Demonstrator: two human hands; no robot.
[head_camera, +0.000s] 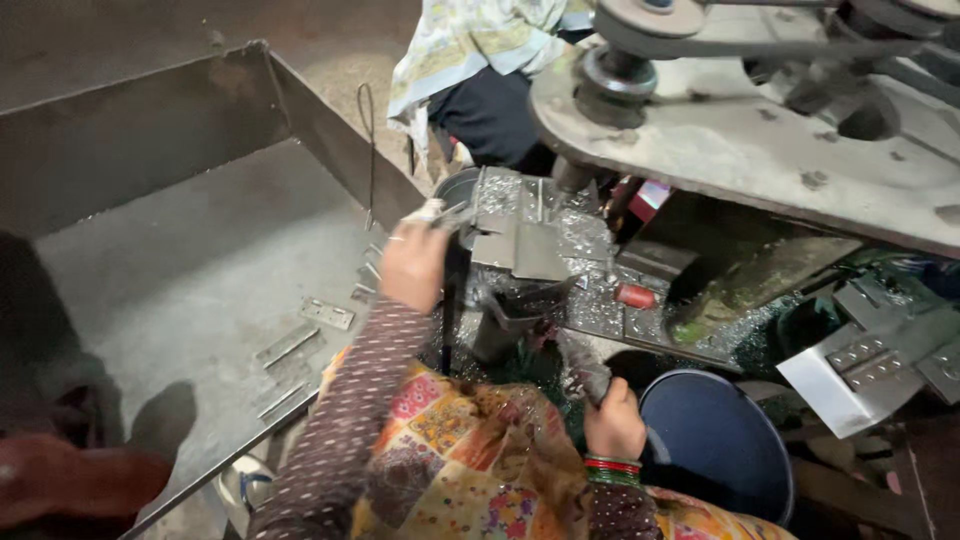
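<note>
My left hand (413, 262) reaches forward and grips a small flat metal piece (448, 214) at the edge of the machine's work table (585, 310). A folded grey metal plate, a hinge leaf (522, 245), lies on that table among metal shavings. My right hand (614, 422), with red and green bangles at the wrist, is closed around a dark lever handle (585, 375) that rises toward the machine. A red-tipped knob (634, 295) sticks out to the right of the plate.
A large grey sheet-metal tray (150, 290) on the left holds several hinge leaves (328, 313). A dark blue bucket (715, 440) stands beside my right hand. More drilled hinge plates (875, 360) lie at the right. Another person in a pale patterned garment (470, 50) sits beyond the machine arm (760, 140).
</note>
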